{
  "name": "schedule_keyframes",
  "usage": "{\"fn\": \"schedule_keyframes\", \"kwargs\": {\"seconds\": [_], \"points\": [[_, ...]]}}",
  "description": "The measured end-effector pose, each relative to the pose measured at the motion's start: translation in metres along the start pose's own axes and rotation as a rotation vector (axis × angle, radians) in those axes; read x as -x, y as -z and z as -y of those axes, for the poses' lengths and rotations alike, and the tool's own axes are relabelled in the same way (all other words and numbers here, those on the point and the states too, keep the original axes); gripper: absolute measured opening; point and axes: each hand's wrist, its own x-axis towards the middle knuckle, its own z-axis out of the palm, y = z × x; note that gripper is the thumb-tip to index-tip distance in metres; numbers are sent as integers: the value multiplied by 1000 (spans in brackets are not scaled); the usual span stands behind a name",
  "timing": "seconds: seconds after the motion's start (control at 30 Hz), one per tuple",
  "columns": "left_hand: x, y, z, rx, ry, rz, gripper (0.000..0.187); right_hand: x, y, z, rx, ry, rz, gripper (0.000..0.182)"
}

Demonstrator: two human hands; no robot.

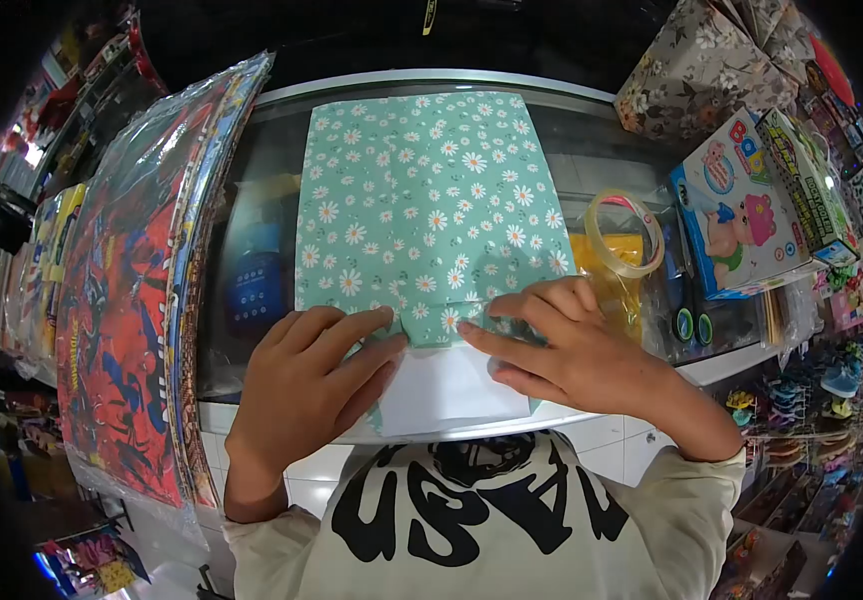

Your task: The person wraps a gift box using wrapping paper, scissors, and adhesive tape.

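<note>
A sheet of green wrapping paper with white daisies [422, 200] lies on the glass counter in front of me. Its near end shows a folded strip with a plain white area [457, 392] below it. My left hand [312, 365] rests on the left of this fold, fingers stretched out and fingertips pressed to the paper. From the other side my right hand [562, 340] lies across the fold, index finger extended on the daisy print and thumb over the white part. Neither hand is wrapped round anything. What lies under the paper is hidden.
A roll of clear tape [595, 240] stands right of the paper, with scissors [694, 327] beyond it. Boxed toys [742, 210] and a floral gift box [697, 75] occupy the right side. Plastic-wrapped printed bags [132, 300] stand at the left. A blue packet [255, 290] shows near the paper.
</note>
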Motion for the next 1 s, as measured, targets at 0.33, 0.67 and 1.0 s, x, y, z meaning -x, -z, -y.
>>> {"fn": "schedule_keyframes", "kwargs": {"seconds": [0.33,0.67,1.0], "points": [[2,1,-8,152,88,9,32,3,-8,0,2,78,14,42],[3,6,-9,136,70,74,37,4,-8,-1,127,173,26,46],[-5,5,-14,109,36,122,30,15,14,-7,-313,-112,-156,59]]}}
